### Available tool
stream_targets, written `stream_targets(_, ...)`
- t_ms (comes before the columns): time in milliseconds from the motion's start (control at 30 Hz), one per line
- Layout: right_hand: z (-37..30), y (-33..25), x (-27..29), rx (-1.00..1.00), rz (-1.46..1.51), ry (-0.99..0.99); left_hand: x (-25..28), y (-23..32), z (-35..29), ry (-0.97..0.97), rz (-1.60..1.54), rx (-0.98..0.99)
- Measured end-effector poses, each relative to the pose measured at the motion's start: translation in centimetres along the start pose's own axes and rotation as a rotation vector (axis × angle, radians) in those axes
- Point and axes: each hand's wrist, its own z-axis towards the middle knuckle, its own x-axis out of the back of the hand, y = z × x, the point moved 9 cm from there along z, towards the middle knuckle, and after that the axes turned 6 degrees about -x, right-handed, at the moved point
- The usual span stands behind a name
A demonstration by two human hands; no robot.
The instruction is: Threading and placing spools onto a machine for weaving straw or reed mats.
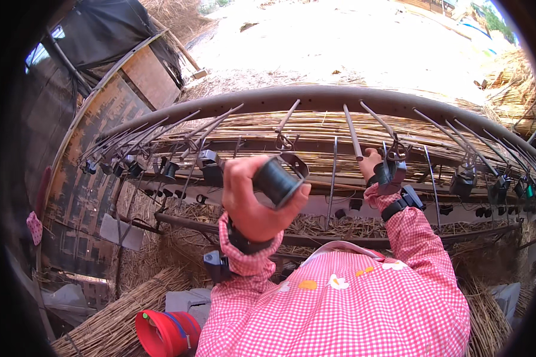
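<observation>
My left hand (pixel 250 199) grips a dark spool (pixel 277 180), axis toward the frame (pixel 315 98); right hand (pixel 372 166), nearer it, pinches a rod (pixel 352 134).

Hidden and cut-off parts at the straw-weaving frame

The right hand (pixel 370 163) is mostly hidden behind a black spool holder (pixel 390 172), so its fingers cannot be told. The dark thread spool (pixel 276 180) covers part of the left hand (pixel 251 199). The frame's curved bar (pixel 315 95) fades into the dark rim at both ends. The red container (pixel 164 333) is cut by the lower edge.
</observation>
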Motion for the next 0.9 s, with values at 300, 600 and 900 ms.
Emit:
stream_targets(300,-5.4,-2.7,-5.7,0.232,0.012,-0.893,-11.1,-8.5,-14.8,0.3,-1.785,0.907)
stream_targets(600,-17.4,-3.4,7.1,-0.045,0.849,-1.206,-19.1,3.9,-9.1,-0.451,-1.493,0.621)
stream_targets(900,-22.0,-4.5,8.5,-0.406,1.778,-1.539,-21.7,11.7,-3.1,-0.806,-1.712,1.028)
